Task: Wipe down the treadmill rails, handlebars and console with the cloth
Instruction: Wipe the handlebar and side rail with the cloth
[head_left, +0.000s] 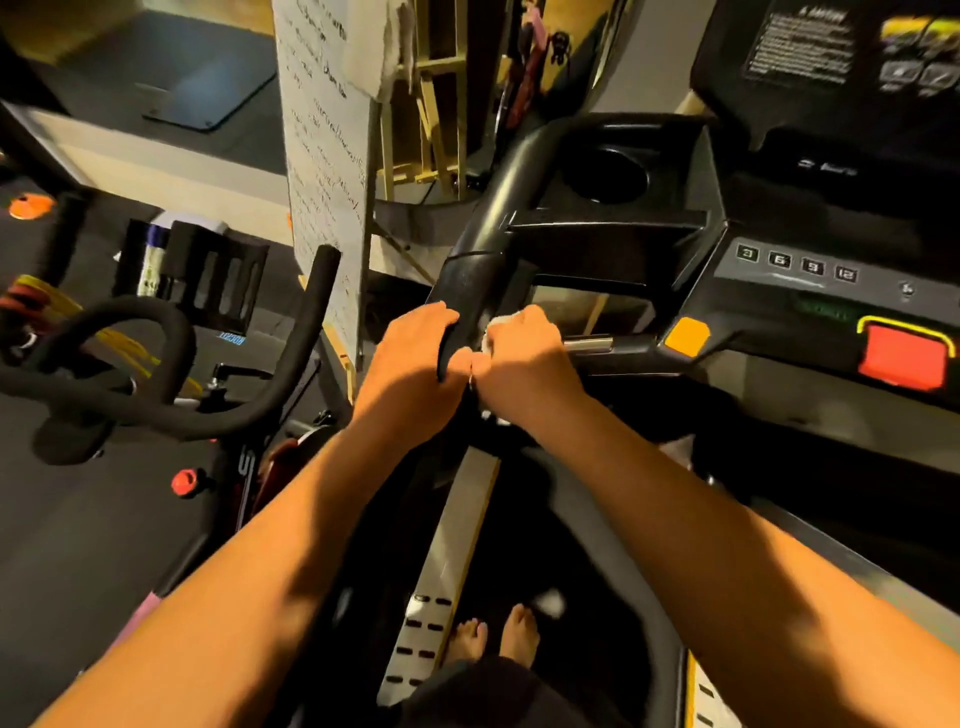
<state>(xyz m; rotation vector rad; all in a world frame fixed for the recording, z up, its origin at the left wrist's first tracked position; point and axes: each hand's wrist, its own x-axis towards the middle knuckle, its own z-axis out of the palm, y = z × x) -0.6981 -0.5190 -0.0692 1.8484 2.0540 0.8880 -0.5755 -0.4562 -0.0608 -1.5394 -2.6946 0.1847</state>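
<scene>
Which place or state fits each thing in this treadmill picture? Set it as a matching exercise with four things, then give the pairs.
Things:
1. crumpled white cloth
2. black padded treadmill handlebar
3. big red button edged in yellow
4. round black cup holder

Places or states:
A. recessed in the console, beyond both hands
B. gripped by the left hand
C. bunched in the right hand
D. at the far right of the picture

Pairs: 1-C, 2-B, 3-D, 4-A.
</scene>
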